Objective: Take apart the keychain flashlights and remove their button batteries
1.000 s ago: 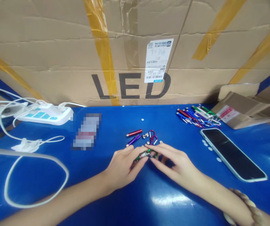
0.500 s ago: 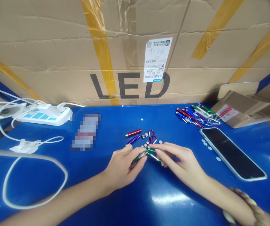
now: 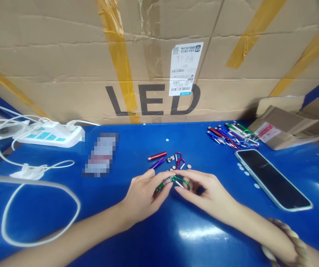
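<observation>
My left hand (image 3: 145, 191) is closed around a small green penlight (image 3: 159, 187), its thumb and fingers pinching the slim tube. A label or silvery section shows near its right end. At that end a green carabiner (image 3: 186, 181) is attached or touching; I cannot tell which. My right hand (image 3: 208, 187) curls about the carabiner, index finger and thumb at the joint with the tube. Just beyond the hands lie a red tube (image 3: 157, 156), a purple tube (image 3: 157, 163), a red carabiner (image 3: 177, 156), a purplish carabiner (image 3: 182, 163) and several small button cells (image 3: 189, 166).
Several penlights with carabiners (image 3: 229, 135) lie in a pile by an open cardboard box (image 3: 279, 128). A phone (image 3: 273, 180) rests at right, with round cells (image 3: 256, 185) beside it. At left are a power strip (image 3: 51, 135) and white cables (image 3: 77, 207). A big carton (image 3: 78, 55) stands behind.
My right fingers have shifted left, from the carabiner's side to the penlight's end. The carabiner has turned, its green loop now facing up and right. My left hand barely moved.
</observation>
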Tool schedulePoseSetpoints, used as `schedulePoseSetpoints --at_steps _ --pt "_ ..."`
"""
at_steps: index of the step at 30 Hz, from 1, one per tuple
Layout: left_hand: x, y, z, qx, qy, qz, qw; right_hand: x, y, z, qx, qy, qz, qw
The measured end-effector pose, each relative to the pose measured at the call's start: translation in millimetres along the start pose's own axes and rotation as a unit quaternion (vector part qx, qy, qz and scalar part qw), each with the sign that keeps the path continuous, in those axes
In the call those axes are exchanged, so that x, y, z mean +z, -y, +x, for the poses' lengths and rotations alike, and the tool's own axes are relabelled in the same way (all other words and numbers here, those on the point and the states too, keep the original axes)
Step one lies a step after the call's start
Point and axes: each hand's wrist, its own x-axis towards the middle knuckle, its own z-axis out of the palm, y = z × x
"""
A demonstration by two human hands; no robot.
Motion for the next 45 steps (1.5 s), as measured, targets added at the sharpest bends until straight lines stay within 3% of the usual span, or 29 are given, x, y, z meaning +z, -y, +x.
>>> schedulePoseSetpoints --at_steps 4,12,18,28,38,45 --pt "0.1 0 0 0.022 -0.009 0.003 1.000 -2 0 0 -0.031 0.015 -0.021 0.999" --pt "0.8 0 1 0.066 -0.016 0.002 0.998 -6 -1 3 0.000 0.091 0.050 0.995" --pt "0.5 1 1 0.067 -0.012 -0.001 0.998 -5 -3 2 0.004 0.094 0.081 0.992" --pt "2.0 1 -1 0.021 -0.013 -0.036 0.999 -4 -5 3 -0.023 0.037 0.047 0.998" --pt "2.1 2 1 0.049 -0.036 -0.031 0.998 0 -7 2 0.025 -0.018 0.087 0.996" --pt "5.1 3 0 0.042 -0.046 -0.015 0.998 5 -3 -1 -0.014 -0.081 0.038 0.996"
